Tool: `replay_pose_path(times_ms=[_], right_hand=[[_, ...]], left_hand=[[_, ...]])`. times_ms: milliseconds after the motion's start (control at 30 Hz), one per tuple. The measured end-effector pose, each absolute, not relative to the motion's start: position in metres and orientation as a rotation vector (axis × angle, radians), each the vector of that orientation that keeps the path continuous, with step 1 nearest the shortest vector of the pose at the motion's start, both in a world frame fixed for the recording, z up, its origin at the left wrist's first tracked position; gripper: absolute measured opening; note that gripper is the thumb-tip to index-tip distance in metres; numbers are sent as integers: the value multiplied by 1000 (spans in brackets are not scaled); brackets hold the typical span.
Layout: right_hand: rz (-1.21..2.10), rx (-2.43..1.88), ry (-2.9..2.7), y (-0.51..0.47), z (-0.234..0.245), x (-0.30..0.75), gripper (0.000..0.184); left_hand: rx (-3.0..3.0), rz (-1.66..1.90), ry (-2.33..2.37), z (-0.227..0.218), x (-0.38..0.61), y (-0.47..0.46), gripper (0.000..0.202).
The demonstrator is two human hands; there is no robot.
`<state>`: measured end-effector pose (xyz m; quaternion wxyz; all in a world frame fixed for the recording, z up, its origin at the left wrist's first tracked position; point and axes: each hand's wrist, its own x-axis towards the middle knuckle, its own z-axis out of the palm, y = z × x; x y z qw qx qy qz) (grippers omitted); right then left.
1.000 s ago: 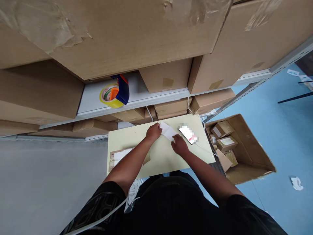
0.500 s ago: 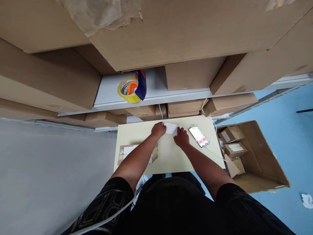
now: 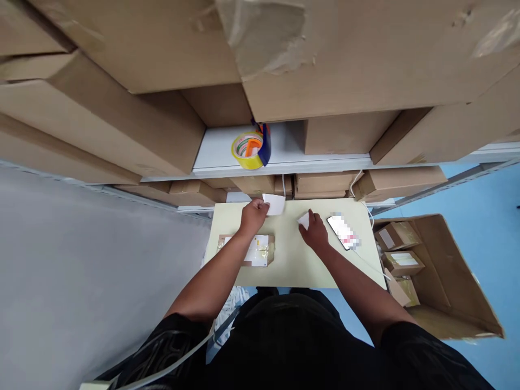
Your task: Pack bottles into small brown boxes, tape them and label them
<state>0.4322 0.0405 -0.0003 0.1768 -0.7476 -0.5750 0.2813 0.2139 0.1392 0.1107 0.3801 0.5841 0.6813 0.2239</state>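
Note:
My left hand pinches a white paper label by its left edge, above the far side of the small cream table. Between the fingers of my right hand is a smaller white paper piece, partly hidden by the fingers. The two pieces are apart, with bare tabletop between them. Under my left forearm lies a taped cardboard parcel with a white label on top. Just right of my right hand rests a phone with its screen lit and a cable attached.
A yellow tape roll in a blue-and-orange dispenser sits on the shelf beyond the table. Large cartons fill the shelves overhead. To the right, an open carton holds several small parcels. A grey wall stands left.
My hands have moved apart, and the white paper they held together is now in two separate pieces, one in each hand. The camera view has swung left.

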Motion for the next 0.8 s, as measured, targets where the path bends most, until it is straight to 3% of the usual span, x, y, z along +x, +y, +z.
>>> replay_pose_path(times_ms=[133,300,400,600,800], right_hand=[[656,-1760,-1663,29,56,391,94],[1055,-1505,-1285,26,114,341,40],[1304,-1357,-933,17,146,317,26],[1520,-1178,-444,-9,203,260,28],[1547,-1186,-276,-22,214,214,29]], left_hand=[[1235,764,1462,149,212,95,32],[1277,835,1075,191,186,49,37],[1457,907,1036,208,145,35,29],[1460,927,1098,214,58,31,26],[1378,1051,1072,211,7,40,30]])
